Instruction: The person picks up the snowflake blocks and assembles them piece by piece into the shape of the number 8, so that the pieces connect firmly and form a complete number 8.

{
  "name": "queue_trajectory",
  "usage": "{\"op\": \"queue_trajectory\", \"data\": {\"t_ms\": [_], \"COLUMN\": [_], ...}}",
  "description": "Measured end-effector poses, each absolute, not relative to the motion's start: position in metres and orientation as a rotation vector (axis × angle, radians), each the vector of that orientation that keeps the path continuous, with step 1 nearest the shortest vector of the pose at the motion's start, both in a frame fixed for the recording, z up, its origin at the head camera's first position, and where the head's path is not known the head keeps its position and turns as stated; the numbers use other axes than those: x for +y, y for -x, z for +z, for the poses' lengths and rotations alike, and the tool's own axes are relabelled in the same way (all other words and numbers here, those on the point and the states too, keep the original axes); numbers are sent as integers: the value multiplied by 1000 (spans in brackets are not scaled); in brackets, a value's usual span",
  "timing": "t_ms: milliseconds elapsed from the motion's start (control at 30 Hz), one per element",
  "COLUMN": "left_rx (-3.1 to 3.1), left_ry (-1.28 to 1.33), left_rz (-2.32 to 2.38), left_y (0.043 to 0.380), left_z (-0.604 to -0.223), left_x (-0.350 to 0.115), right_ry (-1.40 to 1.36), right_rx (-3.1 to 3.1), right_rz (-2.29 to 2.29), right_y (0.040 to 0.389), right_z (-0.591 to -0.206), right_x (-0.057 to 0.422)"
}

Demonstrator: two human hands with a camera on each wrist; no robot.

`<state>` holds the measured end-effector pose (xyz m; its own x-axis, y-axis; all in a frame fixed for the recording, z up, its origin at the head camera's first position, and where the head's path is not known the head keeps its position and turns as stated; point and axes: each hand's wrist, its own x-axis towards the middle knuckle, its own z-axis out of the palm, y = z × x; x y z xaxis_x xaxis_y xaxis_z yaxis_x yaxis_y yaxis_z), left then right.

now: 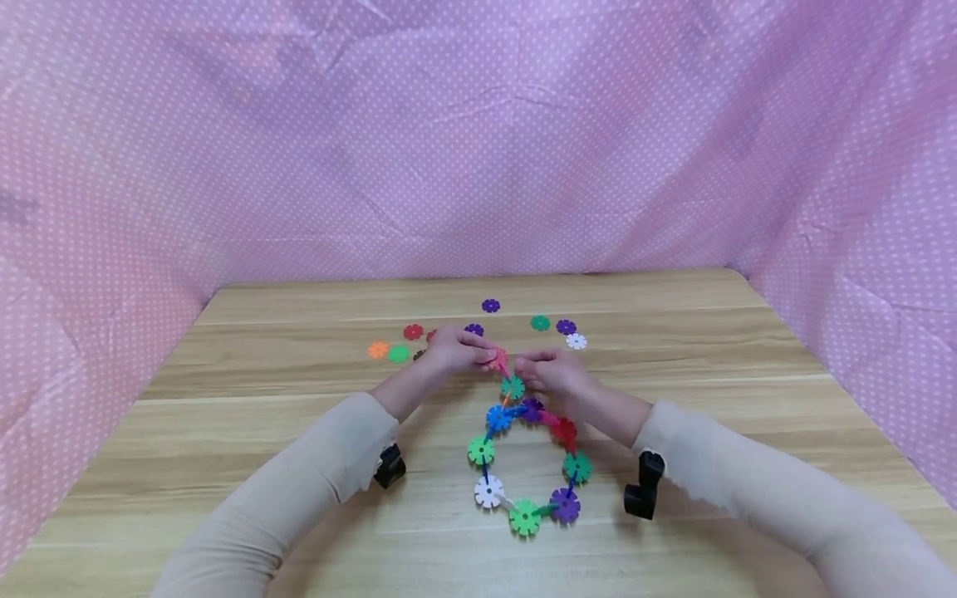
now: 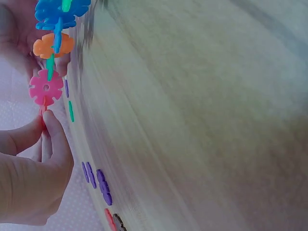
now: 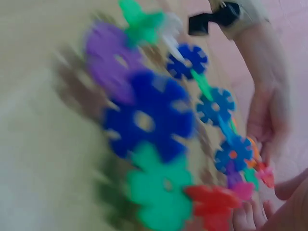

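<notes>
In the middle of the head view, your left hand [image 1: 454,350] pinches a thin red piece [image 2: 44,114]. That piece joins a pink disc [image 2: 46,87] at the top end of the toy chain. Your right hand [image 1: 555,372] is bent just beside a green disc [image 1: 512,387], but you can't tell if it holds anything. Below your hands, the chain makes a ring [image 1: 481,450] at the lower middle. An orange disc [image 1: 378,349] lies left of your left hand, and a white disc [image 1: 576,341] lies above your right hand.
</notes>
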<state>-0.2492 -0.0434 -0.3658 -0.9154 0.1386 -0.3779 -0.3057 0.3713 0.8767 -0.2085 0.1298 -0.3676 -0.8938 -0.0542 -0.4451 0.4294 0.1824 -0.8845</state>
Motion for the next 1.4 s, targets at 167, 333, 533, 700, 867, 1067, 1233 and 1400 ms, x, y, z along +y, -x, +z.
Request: {"op": "queue_trajectory", "data": {"t_ms": [167,333,533,700,867,1067,1233,1400], "left_rx": [2175,2137,2317,2695,2874,2930,2918,2893], "left_ry": [146,130,79,-173,-365,-417,-381,-298], "left_rz": [1613,1642,1566,1231,945,755,755,868], "left_y": [250,251,254,255,255,255,254,253], "left_z": [-367,-367,-367,-365,-368,-373,-372,-369], "left_x": [-43,-42,-58,-78,-86,-87,-85,-80], "right_ry": [-188,-193,-234,-260,-281,-269,-237,-234], "right_rx": [2148,2133,2119,2121,2119,2089,2100,2088], "right_rz": [-1680,-1641,-1664,-1667,-1639,-1610,-1572,-1569], "right_y": [228,239,241,241,241,243,243,244], "right_z": [-366,-367,-368,-368,-368,-368,-367,-365], "right_x": [131,131,136,144,150,155,159,163]}}
